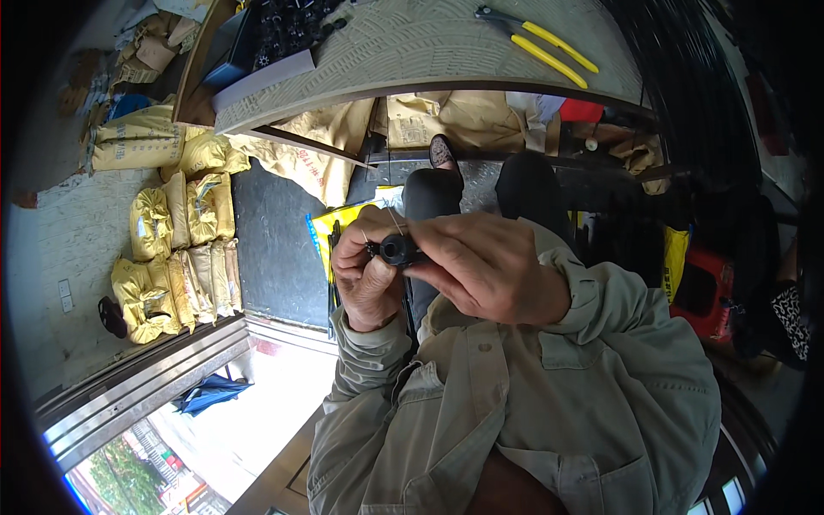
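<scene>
A small black round part [396,250] with a hole in its middle is held between both hands in front of my chest. My left hand [366,273] grips it from the left, fingers curled around it. My right hand [487,266] closes over it from the right, its thumb and fingers pressed on the part. Thin pale wires rise from the part between my fingers. My grey-green jacket sleeves [601,343] fill the lower picture, and my dark trousers and a shoe [443,153] show beyond the hands.
A pale patterned tabletop [412,47] curves across the top, bearing yellow-handled pliers [541,45] and a box of black parts [287,30]. Several yellow sacks [180,249] lie stacked on the floor at left. A yellow bag [339,225] and a red object [704,292] sit near my legs.
</scene>
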Motion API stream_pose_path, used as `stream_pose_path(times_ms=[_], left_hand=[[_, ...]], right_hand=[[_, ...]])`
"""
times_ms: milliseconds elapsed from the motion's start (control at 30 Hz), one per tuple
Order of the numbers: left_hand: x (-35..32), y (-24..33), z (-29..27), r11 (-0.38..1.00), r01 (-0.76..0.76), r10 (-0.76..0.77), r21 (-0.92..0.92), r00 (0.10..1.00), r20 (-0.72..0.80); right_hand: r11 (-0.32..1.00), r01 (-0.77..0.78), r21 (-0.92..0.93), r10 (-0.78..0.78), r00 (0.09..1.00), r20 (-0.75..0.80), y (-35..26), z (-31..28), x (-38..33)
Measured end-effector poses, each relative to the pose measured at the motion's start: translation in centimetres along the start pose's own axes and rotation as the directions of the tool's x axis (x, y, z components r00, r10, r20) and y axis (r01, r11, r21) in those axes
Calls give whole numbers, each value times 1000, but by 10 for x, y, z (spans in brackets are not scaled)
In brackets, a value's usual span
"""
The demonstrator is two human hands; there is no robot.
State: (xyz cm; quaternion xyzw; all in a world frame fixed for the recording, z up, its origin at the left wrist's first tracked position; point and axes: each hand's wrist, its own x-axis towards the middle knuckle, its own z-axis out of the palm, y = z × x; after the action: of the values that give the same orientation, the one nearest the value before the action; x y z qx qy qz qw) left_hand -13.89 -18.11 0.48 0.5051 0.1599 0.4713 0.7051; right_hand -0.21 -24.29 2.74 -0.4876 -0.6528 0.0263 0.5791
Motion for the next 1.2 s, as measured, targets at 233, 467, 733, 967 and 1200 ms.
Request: stream_pose_path(times_ms=[233,467,733,967,1200], left_hand=[[2,-2,19,999,-33,35,18,992,-125],[-20,-13,26,967,67,11,244,952,-306],[-19,19,22,985,-75,89,153,993,-84],[-11,28,10,776,-253,195,577,967,162],[1,21,7,822,-222,131,524,970,205]], right_hand=[[959,-166,231,143,983,115,15,-4,2],[993,-98,-70,105,989,103,10,9,7],[972,48,231,-44,999,-24,26,3,-24],[966,-40,254,26,998,62,24,16,-31],[916,-88,391,25,986,164,40,11,-33]])
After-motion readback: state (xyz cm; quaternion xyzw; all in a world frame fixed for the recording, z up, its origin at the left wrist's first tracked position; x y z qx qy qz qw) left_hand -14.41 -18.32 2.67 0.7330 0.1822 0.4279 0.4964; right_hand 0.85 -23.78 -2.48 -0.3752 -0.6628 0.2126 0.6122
